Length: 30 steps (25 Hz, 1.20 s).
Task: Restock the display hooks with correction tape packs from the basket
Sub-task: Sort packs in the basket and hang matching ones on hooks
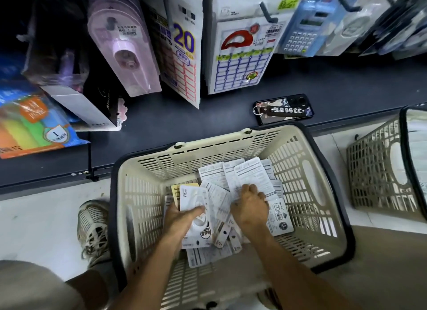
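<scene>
- Left hand [182, 217], at 7 o'clock inside the basket [231, 145]: your fingers curl round a white correction tape pack [195, 208], thumb across its face. The pack is slick and you grip only one edge; it may slide out as you lift.
- Loose packs [219, 203], at the basket's centre: they overlap in a fan. Pulling one could drag its neighbours, bending their hang-tabs.
- Right hand [250, 205], at 3 o'clock of the heap: your fingers are bent down onto the upturned cards [250, 175]; whether they pinch one cannot be told. Gathering too many risks dropping some.
- Phone [283, 108], on the shelf at 12 o'clock of the basket: a rising hand could knock it.
- Display hooks [266, 12], at 12 o'clock above: already crowded, so forcing a pack on may tear its hole.
</scene>
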### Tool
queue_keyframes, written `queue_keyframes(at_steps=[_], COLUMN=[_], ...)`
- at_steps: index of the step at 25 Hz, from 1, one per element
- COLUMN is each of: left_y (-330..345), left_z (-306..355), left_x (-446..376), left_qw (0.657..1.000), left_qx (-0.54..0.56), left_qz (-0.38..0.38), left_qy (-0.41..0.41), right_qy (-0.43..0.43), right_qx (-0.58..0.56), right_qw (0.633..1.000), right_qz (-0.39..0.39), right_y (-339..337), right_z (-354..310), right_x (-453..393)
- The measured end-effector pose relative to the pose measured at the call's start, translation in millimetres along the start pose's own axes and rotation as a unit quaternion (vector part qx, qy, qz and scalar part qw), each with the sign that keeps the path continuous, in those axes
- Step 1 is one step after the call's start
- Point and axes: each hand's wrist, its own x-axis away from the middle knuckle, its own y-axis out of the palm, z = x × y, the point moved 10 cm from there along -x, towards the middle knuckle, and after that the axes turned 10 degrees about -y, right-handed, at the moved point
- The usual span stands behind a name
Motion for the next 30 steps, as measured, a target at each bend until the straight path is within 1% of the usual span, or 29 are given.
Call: queue_keyframes(at_steps=[1,2,3,4,5,6,7,8,9,10,12,13,14,15,16,17,18,19,20,21,22,23,26,27,29,30], left_y=[-1,-1,-2,-2,-1,1,5,11,16,22,34,40,43,39,31,25,20,17,15,14,13,14,16,17,17,18], left_z=[1,2,3,1,3,4,4,3,3,1,-7,-10,-11,-9,-6,-4,-4,-4,-5,-5,-5,-7,-13,-14,-13,-12], left_x=[0,-3,-6,-7,-6,-6,-6,-5,-3,-1,6,8,8,8,6,4,2,2,1,1,1,0,-2,-2,-3,-3], left_qw=[1.000,1.000,1.000,0.999,0.999,0.999,0.999,0.999,0.999,0.997,0.986,0.982,0.983,0.989,0.995,0.997,0.999,0.999,0.999,0.999,0.999,0.999,0.997,0.996,0.996,0.996], left_qx=[0.006,0.009,0.012,0.021,0.029,0.033,0.032,0.029,0.022,0.037,0.087,0.082,0.048,0.004,-0.024,-0.034,-0.025,-0.015,-0.003,0.004,0.011,0.022,0.052,0.059,0.058,0.058], left_qz=[0.004,0.011,0.017,0.015,0.016,0.007,-0.005,-0.018,-0.029,-0.052,-0.113,-0.141,-0.158,-0.138,-0.099,-0.064,-0.045,-0.034,-0.029,-0.025,-0.025,-0.028,-0.030,-0.029,-0.030,-0.031], left_qy=[0.008,0.017,0.022,0.019,0.015,0.008,-0.005,-0.018,-0.025,-0.039,-0.083,-0.091,-0.076,-0.050,-0.020,-0.006,-0.003,-0.007,-0.015,-0.022,-0.027,-0.034,-0.049,-0.053,-0.057,-0.059], right_qy=[-0.018,-0.040,-0.058,-0.069,-0.067,-0.044,-0.017,0.002,0.011,0.015,0.003,-0.016,-0.048,-0.078,-0.082,-0.056,-0.009,0.040,0.077,0.102,0.110,0.105,0.026,-0.002,-0.045,-0.050], right_qx=[0.021,-0.001,-0.054,-0.140,-0.262,-0.400,-0.516,-0.580,-0.594,-0.581,-0.533,-0.504,-0.466,-0.420,-0.379,-0.338,-0.285,-0.234,-0.207,-0.201,-0.211,-0.232,-0.289,-0.292,-0.296,-0.325], right_qw=[0.999,0.996,0.988,0.972,0.941,0.895,0.844,0.811,0.804,0.812,0.835,0.846,0.860,0.879,0.905,0.934,0.959,0.971,0.975,0.974,0.971,0.967,0.954,0.953,0.953,0.945], right_qz=[0.024,0.074,0.129,0.176,0.205,0.192,0.145,0.076,0.005,-0.054,-0.137,-0.172,-0.203,-0.212,-0.173,-0.097,-0.011,0.035,0.036,0.013,-0.006,-0.009,0.076,0.082,0.045,0.007], right_y=[-9,-23,-36,-50,-59,-58,-50,-38,-25,-12,13,23,31,34,30,20,5,-5,-6,-3,0,-1,-20,-24,-22,-17], right_z=[1,0,2,8,18,29,33,28,20,13,-2,-11,-22,-31,-30,-19,0,19,34,45,52,54,49,43,23,11], right_x=[0,3,6,11,12,11,11,13,17,22,32,36,37,35,26,13,2,-6,-14,-19,-25,-29,-32,-29,-23,-18])
